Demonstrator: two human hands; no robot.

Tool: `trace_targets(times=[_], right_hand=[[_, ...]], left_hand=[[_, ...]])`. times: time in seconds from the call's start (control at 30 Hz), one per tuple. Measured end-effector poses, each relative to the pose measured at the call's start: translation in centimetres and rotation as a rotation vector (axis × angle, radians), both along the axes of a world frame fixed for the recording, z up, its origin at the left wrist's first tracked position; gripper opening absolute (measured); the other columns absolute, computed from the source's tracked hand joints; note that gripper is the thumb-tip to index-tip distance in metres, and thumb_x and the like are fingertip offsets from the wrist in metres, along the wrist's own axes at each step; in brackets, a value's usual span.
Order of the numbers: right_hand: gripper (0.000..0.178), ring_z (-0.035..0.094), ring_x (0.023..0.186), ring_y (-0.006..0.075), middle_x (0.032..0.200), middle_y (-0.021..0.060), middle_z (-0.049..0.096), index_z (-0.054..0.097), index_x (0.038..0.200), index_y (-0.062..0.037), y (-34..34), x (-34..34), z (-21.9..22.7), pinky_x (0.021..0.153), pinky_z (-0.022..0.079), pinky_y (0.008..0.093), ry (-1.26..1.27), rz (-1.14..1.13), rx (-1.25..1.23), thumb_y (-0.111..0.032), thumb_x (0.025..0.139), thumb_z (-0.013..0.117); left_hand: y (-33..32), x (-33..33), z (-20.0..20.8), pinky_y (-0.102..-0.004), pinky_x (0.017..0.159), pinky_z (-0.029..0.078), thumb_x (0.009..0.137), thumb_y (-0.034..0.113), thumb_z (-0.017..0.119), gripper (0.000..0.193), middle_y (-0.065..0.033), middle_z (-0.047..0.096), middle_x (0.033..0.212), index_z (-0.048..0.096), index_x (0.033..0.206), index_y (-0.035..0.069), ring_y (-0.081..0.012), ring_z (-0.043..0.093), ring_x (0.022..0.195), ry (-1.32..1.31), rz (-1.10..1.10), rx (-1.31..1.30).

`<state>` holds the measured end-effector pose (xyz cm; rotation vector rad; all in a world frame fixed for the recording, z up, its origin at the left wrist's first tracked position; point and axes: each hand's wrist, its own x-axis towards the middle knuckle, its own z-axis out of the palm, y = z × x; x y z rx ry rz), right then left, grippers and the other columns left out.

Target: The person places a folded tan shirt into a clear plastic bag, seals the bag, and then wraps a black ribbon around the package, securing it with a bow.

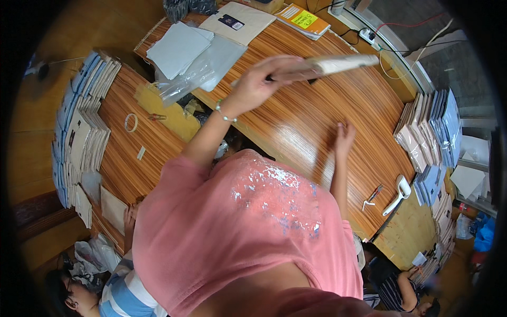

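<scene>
My left hand is raised over the wooden table. Its fingers are closed around one end of a flat beige folded garment packet, seen almost edge-on and somewhat blurred. My right hand hovers low over or rests on the tabletop, further right, fingers apart and holding nothing; contact cannot be made out. Beyond my left hand are white sheets, clear plastic bags and a flat beige folded garment with a dark tag.
Stacked packed garments stand at left and right. A white-handled roller and small snips lie near the right edge. A tape ring lies left, an orange notebook far back. Other people sit at both sides.
</scene>
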<state>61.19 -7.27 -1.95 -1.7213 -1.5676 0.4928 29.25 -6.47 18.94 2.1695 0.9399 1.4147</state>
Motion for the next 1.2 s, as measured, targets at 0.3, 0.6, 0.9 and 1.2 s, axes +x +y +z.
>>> trace_targets(times=[0.3, 0.6, 0.9, 1.2], right_hand=[[0.045, 0.031, 0.126, 0.0345, 0.132, 0.0206, 0.038, 0.048, 0.124, -0.0088, -2.3, -5.6, -1.8, 0.103, 0.021, 0.051, -0.503, -0.068, 0.018, -0.029, 0.084, 0.054], [0.044, 0.033, 0.124, 0.0351, 0.131, 0.0195, 0.039, 0.05, 0.122, -0.0104, -2.3, -5.8, -1.2, 0.103, 0.022, 0.0486, -0.501, -0.105, -0.018, -0.029, 0.083, 0.054], [0.042, 0.033, 0.124, 0.0352, 0.13, 0.0195, 0.04, 0.051, 0.121, -0.0108, -2.5, -5.9, -1.4, 0.103, 0.023, 0.0477, -0.513, -0.104, 0.003, -0.028, 0.083, 0.055], [0.04, 0.047, 0.105, 0.0262, 0.114, 0.018, 0.047, 0.052, 0.117, -0.0044, -1.8, -5.7, -1.0, 0.095, 0.034, 0.0427, 0.167, -0.286, 0.063, -0.029, 0.085, 0.055]], left_hand=[[5.6, -11.8, -3.7, -0.0334, 0.089, 0.046, 0.084, -0.001, 0.057, 0.045, -0.0104, 0.053, 0.116, 0.038, 0.124, 0.002, -0.0196, 0.055, 0.103, -1.117, 0.123, -0.321], [14.9, -16.1, -15.7, -0.0398, 0.085, 0.048, 0.086, 0.003, 0.054, 0.03, -0.009, 0.057, 0.111, 0.049, 0.116, 0.007, -0.0245, 0.056, 0.099, -1.481, 0.157, -0.808], [10.4, -5.8, -17.9, -0.031, 0.088, 0.042, 0.085, -0.002, 0.054, 0.043, -0.0094, 0.048, 0.116, 0.035, 0.122, 0.006, -0.0181, 0.048, 0.105, -1.272, 0.279, -0.687], [6.8, -5.5, -13.9, -0.0341, 0.089, 0.042, 0.091, 0.014, 0.051, 0.038, -0.0118, 0.05, 0.118, 0.035, 0.125, 0.006, -0.0204, 0.05, 0.107, -1.096, -0.252, -1.19]])
